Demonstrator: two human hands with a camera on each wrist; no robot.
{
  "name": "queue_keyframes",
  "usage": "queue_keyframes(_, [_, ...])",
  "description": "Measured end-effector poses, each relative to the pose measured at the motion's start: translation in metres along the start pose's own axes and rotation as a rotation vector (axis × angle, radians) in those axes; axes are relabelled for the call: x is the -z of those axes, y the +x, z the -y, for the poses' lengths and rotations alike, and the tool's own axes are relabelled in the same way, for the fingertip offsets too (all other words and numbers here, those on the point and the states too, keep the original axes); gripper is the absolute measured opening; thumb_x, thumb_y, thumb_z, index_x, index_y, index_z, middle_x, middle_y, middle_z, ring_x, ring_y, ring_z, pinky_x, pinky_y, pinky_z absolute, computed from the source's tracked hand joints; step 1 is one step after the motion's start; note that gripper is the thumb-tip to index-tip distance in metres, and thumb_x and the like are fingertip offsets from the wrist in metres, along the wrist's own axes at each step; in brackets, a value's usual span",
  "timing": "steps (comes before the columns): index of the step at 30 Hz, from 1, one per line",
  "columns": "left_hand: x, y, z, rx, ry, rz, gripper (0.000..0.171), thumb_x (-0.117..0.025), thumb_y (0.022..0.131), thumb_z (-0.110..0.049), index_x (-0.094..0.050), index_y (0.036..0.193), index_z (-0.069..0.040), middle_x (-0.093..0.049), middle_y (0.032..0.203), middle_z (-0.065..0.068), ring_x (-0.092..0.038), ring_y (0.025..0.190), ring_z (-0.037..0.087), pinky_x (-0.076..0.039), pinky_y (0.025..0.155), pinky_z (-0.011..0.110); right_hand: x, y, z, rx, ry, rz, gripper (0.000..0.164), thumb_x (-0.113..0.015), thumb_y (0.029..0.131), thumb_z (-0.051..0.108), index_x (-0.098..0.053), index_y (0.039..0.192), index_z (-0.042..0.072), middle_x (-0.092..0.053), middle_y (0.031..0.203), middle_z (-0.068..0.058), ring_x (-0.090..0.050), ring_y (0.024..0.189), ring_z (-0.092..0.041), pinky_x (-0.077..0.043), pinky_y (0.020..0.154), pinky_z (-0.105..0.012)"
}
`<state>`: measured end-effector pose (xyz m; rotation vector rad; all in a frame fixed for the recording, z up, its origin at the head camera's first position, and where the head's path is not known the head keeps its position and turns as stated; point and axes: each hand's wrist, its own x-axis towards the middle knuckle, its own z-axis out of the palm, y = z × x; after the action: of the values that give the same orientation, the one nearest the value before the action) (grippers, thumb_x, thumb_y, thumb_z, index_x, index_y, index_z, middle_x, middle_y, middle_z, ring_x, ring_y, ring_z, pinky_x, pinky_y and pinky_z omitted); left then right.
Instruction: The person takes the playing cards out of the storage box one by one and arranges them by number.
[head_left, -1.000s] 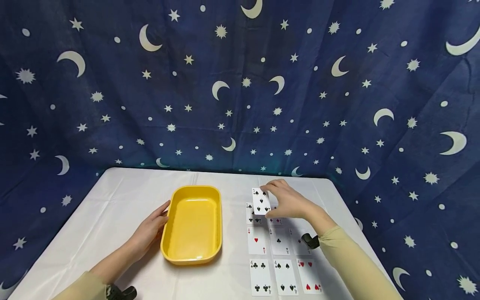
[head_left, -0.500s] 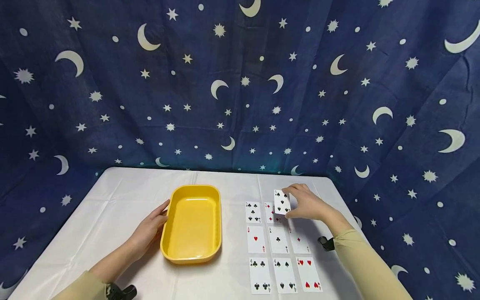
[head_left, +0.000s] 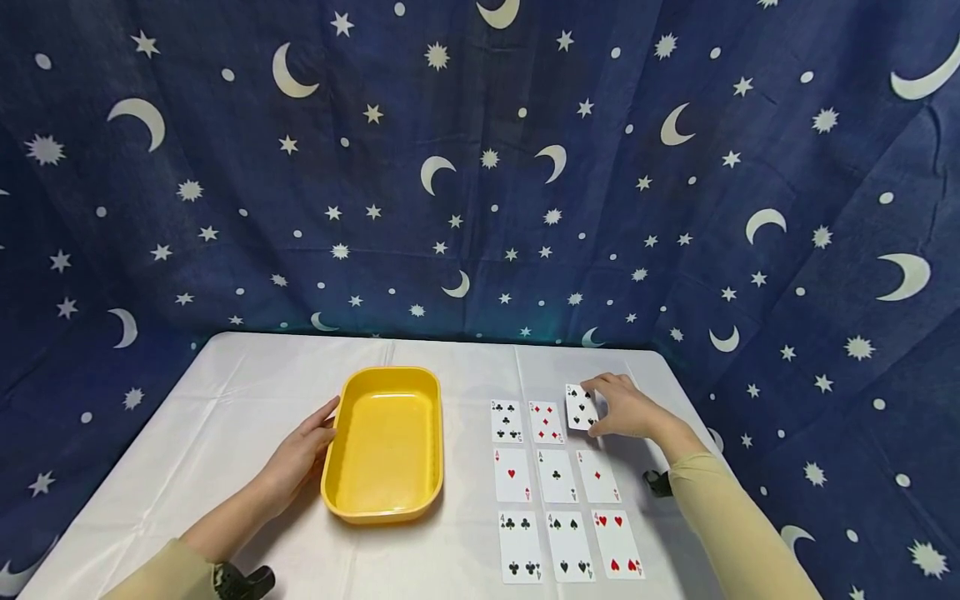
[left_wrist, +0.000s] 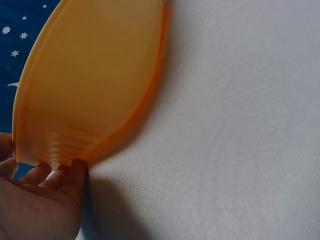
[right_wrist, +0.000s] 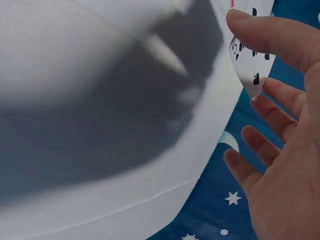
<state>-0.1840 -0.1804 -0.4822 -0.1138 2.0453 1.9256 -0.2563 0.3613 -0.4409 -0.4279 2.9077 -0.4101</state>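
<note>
My right hand (head_left: 630,407) pinches a five of spades playing card (head_left: 576,407) at the far right of the card rows. In the right wrist view the thumb and fingertips hold this card (right_wrist: 256,79), which bends slightly; the other fingers are spread. To its left lie the five of diamonds (head_left: 547,422) and five of clubs (head_left: 507,422). At the tray's left side, my left hand (head_left: 298,454) touches the yellow tray (head_left: 327,471). In the left wrist view the left hand's fingertips rest against the tray's outer wall (left_wrist: 95,75).
Nearer lie the ace of hearts (head_left: 512,476), ace of clubs (head_left: 557,477) and ace of diamonds (head_left: 598,477). Closest are the four of clubs (head_left: 520,547), four of spades (head_left: 570,547) and four of hearts (head_left: 618,545). A star-patterned curtain (head_left: 480,192) stands behind the white-covered table (head_left: 262,375).
My right hand has carried the five of spades rightward, from above the five of clubs, past the five of diamonds, to its right. My left hand has stayed at the tray.
</note>
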Motion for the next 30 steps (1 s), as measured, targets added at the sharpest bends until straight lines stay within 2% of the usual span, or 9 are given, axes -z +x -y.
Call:
queue_keyframes(20, [0.0,0.002,0.0,0.01,-0.001,0.0,0.065,-0.041,0.108,-0.02,-0.013,0.167,-0.024,-0.016,0.169,0.019,-0.032,0.148,0.037,-0.03,0.117,0.051,-0.015,0.005,-0.013,-0.071,0.024,0.108,0.092,-0.094,0.069,0.023,-0.052,0.149,0.008,-0.041,0.154,-0.02,-0.031,0.139,-0.046,-0.034,0.109,-0.067])
queue_keyframes(26, [0.001,0.002,0.001,-0.009,-0.015,0.022,0.065,-0.039,0.108,-0.018,-0.012,0.167,-0.023,-0.018,0.168,0.021,-0.037,0.146,0.037,-0.035,0.116,0.048,-0.017,0.006,-0.012,-0.077,0.043,0.122,0.092,-0.094,0.068,0.021,-0.052,0.149,0.007,-0.042,0.153,-0.021,-0.031,0.139,-0.046,-0.034,0.11,-0.067])
queue_keyframes(30, [0.002,0.001,0.001,-0.006,-0.027,0.025,0.065,-0.039,0.108,-0.018,-0.012,0.167,-0.023,-0.018,0.168,0.02,-0.039,0.145,0.035,-0.04,0.113,0.042,-0.017,0.005,-0.01,-0.066,0.056,0.124,0.091,-0.094,0.067,0.02,-0.054,0.147,0.007,-0.043,0.151,-0.021,-0.032,0.138,-0.046,-0.034,0.109,-0.066])
